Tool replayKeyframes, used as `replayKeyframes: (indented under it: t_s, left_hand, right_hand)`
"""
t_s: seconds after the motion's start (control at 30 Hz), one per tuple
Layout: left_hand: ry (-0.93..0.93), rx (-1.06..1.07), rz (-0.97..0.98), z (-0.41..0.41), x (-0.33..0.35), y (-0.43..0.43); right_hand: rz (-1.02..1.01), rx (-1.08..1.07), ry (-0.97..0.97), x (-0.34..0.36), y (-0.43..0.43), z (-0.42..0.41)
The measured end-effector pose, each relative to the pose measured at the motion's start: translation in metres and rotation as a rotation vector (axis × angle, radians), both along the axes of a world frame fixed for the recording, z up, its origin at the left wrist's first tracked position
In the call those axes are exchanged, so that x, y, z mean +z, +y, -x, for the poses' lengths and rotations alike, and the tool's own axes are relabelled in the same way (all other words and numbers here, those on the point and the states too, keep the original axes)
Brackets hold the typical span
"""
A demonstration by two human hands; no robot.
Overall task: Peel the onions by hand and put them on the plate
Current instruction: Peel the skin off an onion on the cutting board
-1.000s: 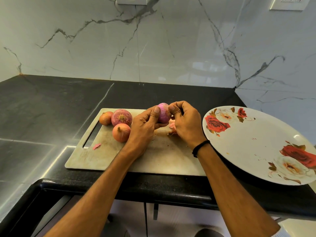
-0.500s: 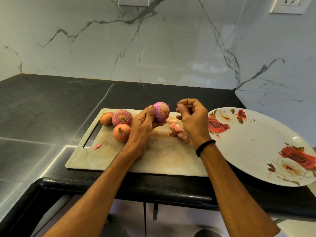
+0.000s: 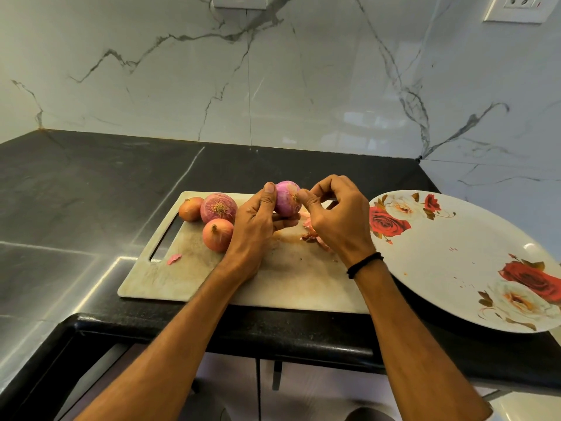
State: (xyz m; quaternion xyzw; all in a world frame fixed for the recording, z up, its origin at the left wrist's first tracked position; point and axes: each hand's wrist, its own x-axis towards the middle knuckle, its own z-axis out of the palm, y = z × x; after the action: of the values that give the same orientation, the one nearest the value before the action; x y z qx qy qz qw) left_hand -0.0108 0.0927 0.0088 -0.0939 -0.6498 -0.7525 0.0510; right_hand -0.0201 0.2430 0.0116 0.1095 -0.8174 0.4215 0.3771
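Note:
My left hand (image 3: pixel 258 220) grips a purple, partly peeled onion (image 3: pixel 287 199) above the cutting board (image 3: pixel 282 284), thumb on its top. My right hand (image 3: pixel 337 217) has its fingers curled, and its fingertips pinch the skin at the onion's root end. Three unpeeled onions lie at the board's far left: a small orange one (image 3: pixel 189 209), a large red one (image 3: pixel 218 207) and an orange one (image 3: pixel 217 235) in front. Peeled skins (image 3: pixel 312 235) lie on the board under my right hand. The white plate with red roses (image 3: pixel 461 253) sits to the right with no onions on it.
A pink scrap of skin (image 3: pixel 174 259) lies near the board's handle slot (image 3: pixel 165 238). The black counter (image 3: pixel 91 183) runs to a marble wall behind and drops off at its front edge (image 3: pixel 273 332). The plate overhangs that front edge at the right.
My right hand pulled away to the right from the onion, then came back; its fingertips now pinch the root end. My left hand turned and raised the onion slightly.

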Motion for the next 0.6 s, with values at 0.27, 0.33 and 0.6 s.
replayKeyframes:
  t_s: [0.27, 0.33, 0.6]
  left_hand:
    - [0.011, -0.002, 0.034, 0.0, -0.001, 0.0]
    - [0.024, 0.01, 0.039, -0.001, -0.001, 0.0]
    - [0.067, 0.028, 0.049, -0.003, 0.001, -0.001]
  right_hand:
    - [0.107, 0.115, -0.052, 0.003, -0.003, -0.002]
    - [0.046, 0.197, -0.094, 0.005, -0.004, -0.004]
    - [-0.155, 0.32, -0.136, 0.001, -0.006, -0.006]
